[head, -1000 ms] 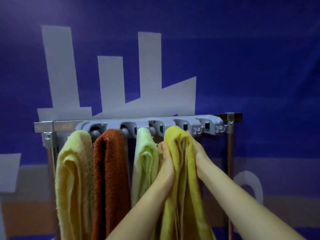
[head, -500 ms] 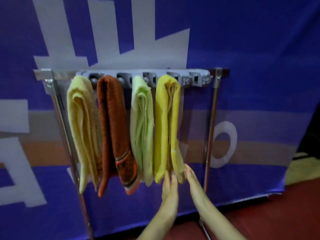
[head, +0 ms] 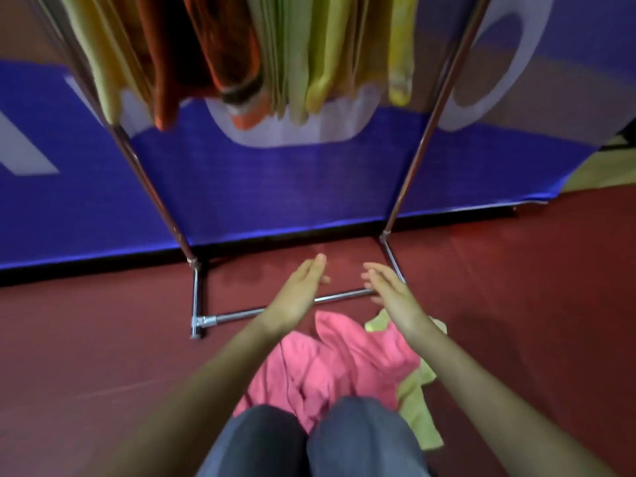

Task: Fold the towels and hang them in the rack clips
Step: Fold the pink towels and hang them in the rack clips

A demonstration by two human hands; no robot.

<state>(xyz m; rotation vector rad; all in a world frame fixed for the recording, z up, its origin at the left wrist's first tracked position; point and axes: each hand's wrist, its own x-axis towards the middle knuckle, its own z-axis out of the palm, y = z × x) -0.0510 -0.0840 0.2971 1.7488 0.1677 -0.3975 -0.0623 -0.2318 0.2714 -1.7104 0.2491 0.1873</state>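
Observation:
A crumpled pink towel (head: 340,363) lies on the red floor in front of my knees, with a light green towel (head: 418,404) partly under it on the right. My left hand (head: 303,292) and my right hand (head: 389,292) hover above the pink towel's far edge, palms facing each other, fingers apart, holding nothing. Along the top edge hang the lower ends of several folded towels: pale yellow (head: 99,56), orange (head: 220,46), light green (head: 292,56) and bright yellow (head: 401,53). The rack clips are out of view.
The rack's chrome legs (head: 151,187) slant down to a floor crossbar (head: 241,313) just beyond my hands. A blue and white banner (head: 275,187) hangs behind the rack. My knees in dark trousers (head: 309,442) fill the bottom edge.
My hands left the bright yellow towel on the rack and dropped to floor level. The view tilted down from the clips to the pink and green towels on the floor.

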